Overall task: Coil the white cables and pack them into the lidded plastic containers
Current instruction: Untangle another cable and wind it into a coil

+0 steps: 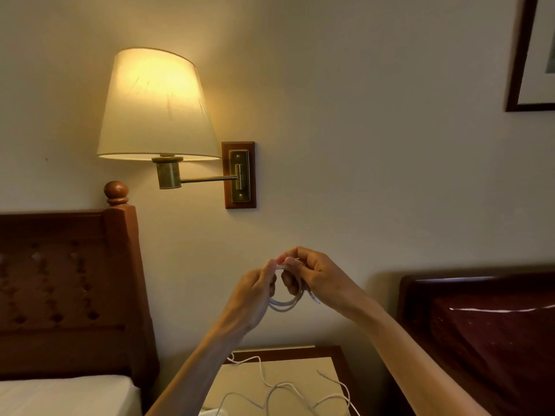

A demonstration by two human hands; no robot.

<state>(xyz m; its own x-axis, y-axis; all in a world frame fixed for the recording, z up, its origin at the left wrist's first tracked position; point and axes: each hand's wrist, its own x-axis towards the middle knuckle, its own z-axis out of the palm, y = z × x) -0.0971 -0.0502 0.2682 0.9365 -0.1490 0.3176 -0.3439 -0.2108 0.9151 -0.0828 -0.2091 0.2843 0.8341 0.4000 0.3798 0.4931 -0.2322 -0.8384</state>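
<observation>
Holding a coiled white cable [286, 301] up in front of the wall, I pinch the top of its loops with my left hand [255, 295], while my right hand [312, 274] grips the same loops from the other side. Below my grip, loose white cables [279, 388] sprawl across the nightstand [333, 352].

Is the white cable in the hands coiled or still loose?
Coiled: the white cable hangs in round loops between left hand and right hand, both pinching it.
</observation>
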